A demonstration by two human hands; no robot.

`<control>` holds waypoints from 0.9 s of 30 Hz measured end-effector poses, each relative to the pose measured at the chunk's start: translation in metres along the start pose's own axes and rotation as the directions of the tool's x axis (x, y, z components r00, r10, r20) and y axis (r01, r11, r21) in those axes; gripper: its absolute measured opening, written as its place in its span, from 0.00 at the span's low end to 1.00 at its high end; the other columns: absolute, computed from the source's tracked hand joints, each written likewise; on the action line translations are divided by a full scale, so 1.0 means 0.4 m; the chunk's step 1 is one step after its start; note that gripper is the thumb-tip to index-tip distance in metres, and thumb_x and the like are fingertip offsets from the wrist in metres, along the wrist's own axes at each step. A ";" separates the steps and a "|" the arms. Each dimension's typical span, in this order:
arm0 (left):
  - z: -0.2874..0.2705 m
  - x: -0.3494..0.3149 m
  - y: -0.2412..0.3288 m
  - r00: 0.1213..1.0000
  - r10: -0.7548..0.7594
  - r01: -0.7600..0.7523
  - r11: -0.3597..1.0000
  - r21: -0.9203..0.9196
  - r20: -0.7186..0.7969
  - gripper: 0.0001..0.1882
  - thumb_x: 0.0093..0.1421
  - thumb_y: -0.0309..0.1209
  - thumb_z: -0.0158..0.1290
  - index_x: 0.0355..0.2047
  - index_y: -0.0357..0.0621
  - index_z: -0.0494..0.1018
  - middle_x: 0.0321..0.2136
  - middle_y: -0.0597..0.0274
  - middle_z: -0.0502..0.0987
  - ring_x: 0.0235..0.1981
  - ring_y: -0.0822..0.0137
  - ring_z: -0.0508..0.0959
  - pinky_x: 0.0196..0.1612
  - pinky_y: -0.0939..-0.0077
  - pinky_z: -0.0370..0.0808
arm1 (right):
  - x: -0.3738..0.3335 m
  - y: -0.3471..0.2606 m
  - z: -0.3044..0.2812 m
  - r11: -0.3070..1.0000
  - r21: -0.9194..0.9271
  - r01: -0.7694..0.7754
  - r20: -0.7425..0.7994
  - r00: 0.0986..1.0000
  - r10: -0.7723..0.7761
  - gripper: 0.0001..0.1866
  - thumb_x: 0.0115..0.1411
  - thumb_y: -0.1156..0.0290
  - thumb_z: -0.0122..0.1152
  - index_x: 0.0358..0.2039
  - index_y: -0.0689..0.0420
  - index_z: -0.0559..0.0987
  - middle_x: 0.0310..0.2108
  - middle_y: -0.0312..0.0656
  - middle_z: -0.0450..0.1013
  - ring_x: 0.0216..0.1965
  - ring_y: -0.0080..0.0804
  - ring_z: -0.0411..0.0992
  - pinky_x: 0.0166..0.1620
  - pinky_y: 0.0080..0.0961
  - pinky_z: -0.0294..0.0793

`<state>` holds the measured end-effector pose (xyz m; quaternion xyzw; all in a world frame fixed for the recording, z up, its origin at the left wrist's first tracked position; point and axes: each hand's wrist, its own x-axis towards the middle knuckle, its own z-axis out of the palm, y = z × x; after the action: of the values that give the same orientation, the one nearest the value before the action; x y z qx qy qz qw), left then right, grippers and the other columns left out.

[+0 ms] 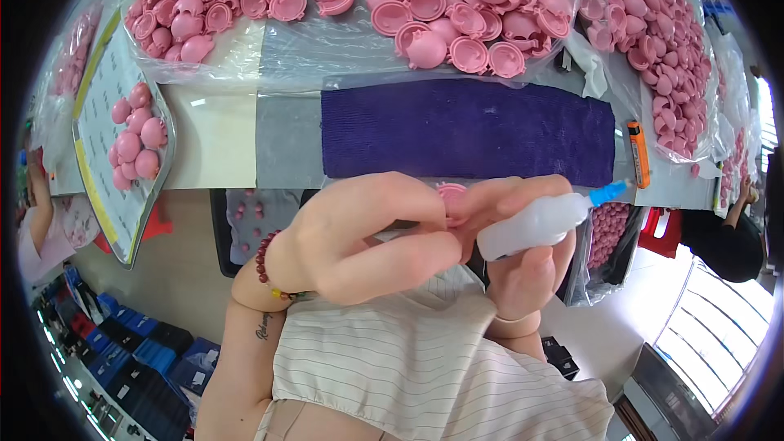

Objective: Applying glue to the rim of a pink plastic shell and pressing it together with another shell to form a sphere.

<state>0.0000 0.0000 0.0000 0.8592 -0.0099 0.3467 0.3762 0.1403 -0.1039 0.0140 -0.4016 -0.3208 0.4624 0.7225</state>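
Observation:
My left hand [367,237] is closed, its fingertips pinching a small pink plastic shell [452,194] in front of my chest. My right hand [527,278] meets it there, its fingertips near or on the same shell. Within the right hand's grip lies a white squeeze bottle [531,227] with a blue needle tip [609,193] pointing up to the right. My fingers cover most of the shell. Just beyond both hands, a purple ribbed cloth [469,131] is spread on the table.
Heaps of pink half shells [469,12] lie on clear plastic along the far side. Round pink pieces [129,145] rest on a sheet at the left. An orange utility knife [639,155] lies right of the cloth. A bin of pink parts [608,237] stands below the edge.

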 end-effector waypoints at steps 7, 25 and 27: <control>0.019 0.028 0.029 0.920 -0.317 0.282 0.944 -0.173 -0.232 0.24 0.34 0.32 0.64 0.31 0.34 0.67 0.33 0.51 0.69 0.34 0.64 0.72 0.36 0.73 0.69 | -0.014 0.008 -0.008 0.999 0.018 0.037 0.057 0.998 -0.038 0.22 0.50 0.55 0.53 0.34 0.60 0.62 0.27 0.52 0.68 0.24 0.29 0.68 0.26 0.21 0.68; 0.075 0.000 0.038 0.836 -0.548 0.147 0.173 -0.974 0.029 0.25 0.46 0.17 0.51 0.46 0.31 0.57 0.45 0.42 0.63 0.43 0.64 0.69 0.46 0.72 0.68 | 0.007 -0.046 -0.050 0.801 -0.217 0.558 0.127 0.830 -0.544 0.28 0.49 0.50 0.52 0.39 0.64 0.67 0.18 0.33 0.53 0.19 0.20 0.49 0.19 0.17 0.45; 0.075 0.001 0.038 0.829 -0.559 0.148 0.178 -0.973 0.024 0.24 0.47 0.17 0.51 0.46 0.31 0.57 0.45 0.42 0.64 0.43 0.64 0.69 0.46 0.73 0.67 | 0.005 -0.047 -0.053 0.704 -0.316 0.636 0.188 0.769 -0.611 0.32 0.48 0.45 0.50 0.37 0.67 0.69 0.17 0.33 0.54 0.16 0.20 0.50 0.18 0.18 0.45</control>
<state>0.0135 -0.0305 -0.0043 0.3610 0.0540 0.3126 0.8769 0.1663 -0.1129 0.0207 -0.3788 -0.5418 0.1373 0.7377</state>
